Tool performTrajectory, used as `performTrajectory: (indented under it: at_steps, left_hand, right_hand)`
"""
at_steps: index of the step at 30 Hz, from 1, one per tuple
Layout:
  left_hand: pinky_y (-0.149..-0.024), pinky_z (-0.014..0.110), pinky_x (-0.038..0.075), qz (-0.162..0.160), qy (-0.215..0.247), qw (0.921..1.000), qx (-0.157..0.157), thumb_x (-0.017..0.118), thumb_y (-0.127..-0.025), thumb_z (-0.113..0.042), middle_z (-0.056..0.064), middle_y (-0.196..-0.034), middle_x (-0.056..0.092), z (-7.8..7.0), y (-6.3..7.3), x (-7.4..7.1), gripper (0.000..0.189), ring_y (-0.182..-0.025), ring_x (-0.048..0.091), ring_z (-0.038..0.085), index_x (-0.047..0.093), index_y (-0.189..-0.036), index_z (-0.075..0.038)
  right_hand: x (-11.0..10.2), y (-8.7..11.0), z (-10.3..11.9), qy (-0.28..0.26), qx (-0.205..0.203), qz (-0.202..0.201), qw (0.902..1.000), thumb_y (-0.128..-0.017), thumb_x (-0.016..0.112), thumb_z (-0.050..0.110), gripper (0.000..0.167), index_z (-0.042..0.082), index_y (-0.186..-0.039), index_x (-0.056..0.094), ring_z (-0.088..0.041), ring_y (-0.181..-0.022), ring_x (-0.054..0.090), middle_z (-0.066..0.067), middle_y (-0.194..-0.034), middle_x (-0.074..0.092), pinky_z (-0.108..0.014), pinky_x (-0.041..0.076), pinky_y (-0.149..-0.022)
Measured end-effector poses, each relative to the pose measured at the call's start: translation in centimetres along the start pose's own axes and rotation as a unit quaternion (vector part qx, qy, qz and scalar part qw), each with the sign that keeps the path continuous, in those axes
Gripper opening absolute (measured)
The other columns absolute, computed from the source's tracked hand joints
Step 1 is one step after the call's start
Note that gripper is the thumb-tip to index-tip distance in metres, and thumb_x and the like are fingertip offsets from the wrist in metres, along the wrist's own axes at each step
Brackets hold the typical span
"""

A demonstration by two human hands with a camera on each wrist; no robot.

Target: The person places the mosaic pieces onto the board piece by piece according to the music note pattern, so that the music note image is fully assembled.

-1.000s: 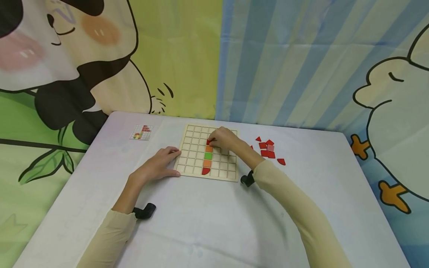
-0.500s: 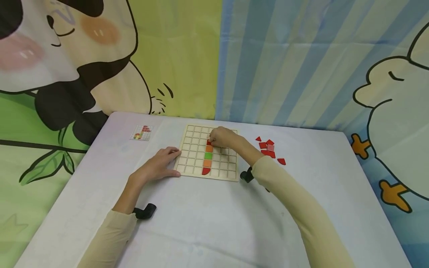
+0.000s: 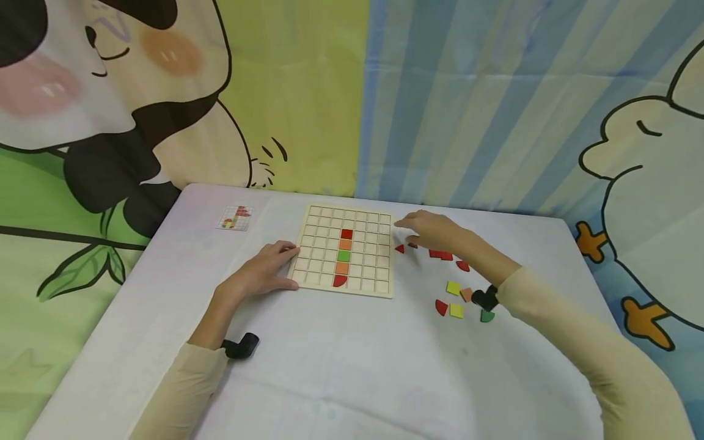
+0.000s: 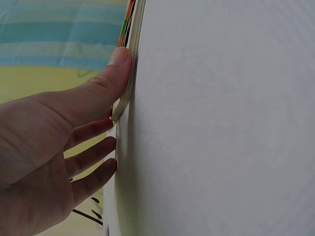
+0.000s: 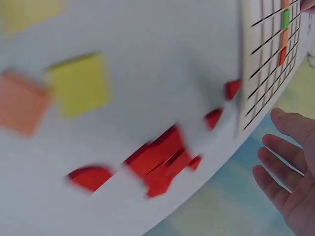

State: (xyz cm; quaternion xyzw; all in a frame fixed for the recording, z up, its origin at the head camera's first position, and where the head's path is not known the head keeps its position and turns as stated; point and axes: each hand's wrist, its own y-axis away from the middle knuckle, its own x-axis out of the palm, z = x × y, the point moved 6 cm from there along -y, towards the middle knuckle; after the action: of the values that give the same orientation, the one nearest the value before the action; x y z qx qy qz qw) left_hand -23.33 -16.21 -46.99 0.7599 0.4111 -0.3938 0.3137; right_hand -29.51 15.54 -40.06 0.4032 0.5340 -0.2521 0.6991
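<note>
A pale wooden grid board (image 3: pixel 370 263) lies flat on the white table. One of its columns holds a red square (image 3: pixel 346 234), an orange square (image 3: pixel 345 244), a green square (image 3: pixel 343 256), another orange square (image 3: pixel 341 268) and a red quarter-round piece (image 3: pixel 340 280). My left hand (image 3: pixel 264 267) rests on the table with thumb and fingertips touching the board's left edge, fingers loosely extended. Beyond the board's right edge, my right hand (image 3: pixel 434 231) hovers with fingers spread and nothing between them. Below it lie red pieces (image 3: pixel 440 255), partly hidden by the hand.
Nearer on the right lie yellow squares (image 3: pixel 453 288), an orange square (image 3: pixel 466 295), a red quarter-round (image 3: pixel 441 307) and a green quarter-round (image 3: pixel 487 316). A small printed pattern card (image 3: pixel 235 218) lies at the back left. A cartoon curtain (image 3: pixel 308 98) hangs behind the table.
My right hand has left the red square in its board cell and moved right, its fingers spreading. Pieces its arm covered now show. My left hand stays at the board's edge.
</note>
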Motion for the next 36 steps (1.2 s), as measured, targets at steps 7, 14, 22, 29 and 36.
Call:
performTrajectory:
  at_steps: [7, 14, 22, 29, 36]
  left_hand:
    - [-0.110, 0.051, 0.037, -0.004, -0.007, 1.0000, 0.002, 0.077, -0.080, -0.041, 0.013, -0.150, 0.038, 0.1, 0.1, -0.2, 0.087, -0.136, 0.036, 0.032, 0.037, -0.149, -0.005]
    - [-0.111, 0.051, 0.036, -0.006, 0.001, 1.0000, 0.000, 0.077, -0.080, -0.040, 0.013, -0.151, 0.037, 0.1, 0.3, -0.2, 0.087, -0.137, 0.034, 0.032, 0.037, -0.149, -0.005]
    - [-0.111, 0.052, 0.036, -0.004, 0.003, 1.0000, 0.001, 0.076, -0.080, -0.040, 0.014, -0.151, 0.037, -0.1, 0.3, -0.2, 0.087, -0.138, 0.034, 0.033, 0.037, -0.149, -0.004]
    - [-0.110, 0.052, 0.036, -0.006, 0.003, 1.0000, 0.003, 0.077, -0.080, -0.039, 0.014, -0.150, 0.038, -0.2, 0.1, -0.1, 0.086, -0.137, 0.035, 0.033, 0.038, -0.148, -0.004]
    - [-0.110, 0.052, 0.036, -0.005, 0.002, 1.0000, 0.000, 0.077, -0.080, -0.041, 0.014, -0.151, 0.038, -0.1, 0.2, -0.1, 0.086, -0.137, 0.035, 0.033, 0.038, -0.148, -0.004]
  right_hand:
    - [1.9, 5.5, -4.5, -0.021, 0.043, 0.004, 0.9989, -0.090, 0.068, 0.012, 0.044, 0.008, -0.133, 0.059, -0.036, -0.118, 0.059, -0.018, -0.129, 0.063, -0.050, 0.054, -0.091]
    - [4.5, 8.4, -5.9, -0.020, 0.038, -0.024, 0.9988, -0.087, 0.071, 0.008, 0.041, 0.006, -0.127, 0.063, -0.033, -0.111, 0.062, -0.015, -0.120, 0.067, -0.043, 0.057, -0.087]
    - [5.4, 8.7, -6.3, -0.012, 0.025, -0.050, 0.9984, -0.087, 0.072, 0.013, 0.048, 0.001, -0.132, 0.058, -0.037, -0.116, 0.057, -0.021, -0.128, 0.059, -0.045, 0.056, -0.087]
    - [6.5, 7.8, -7.1, -0.036, 0.042, -0.050, 0.9973, -0.085, 0.074, 0.019, 0.037, 0.002, -0.117, 0.065, -0.031, -0.106, 0.060, -0.017, -0.119, 0.063, -0.042, 0.058, -0.084]
    - [6.3, 6.9, -6.7, -0.018, 0.014, -0.098, 0.9950, -0.082, 0.077, 0.009, 0.017, 0.005, -0.097, 0.069, -0.021, -0.085, 0.061, -0.008, -0.093, 0.068, -0.035, 0.059, -0.078]
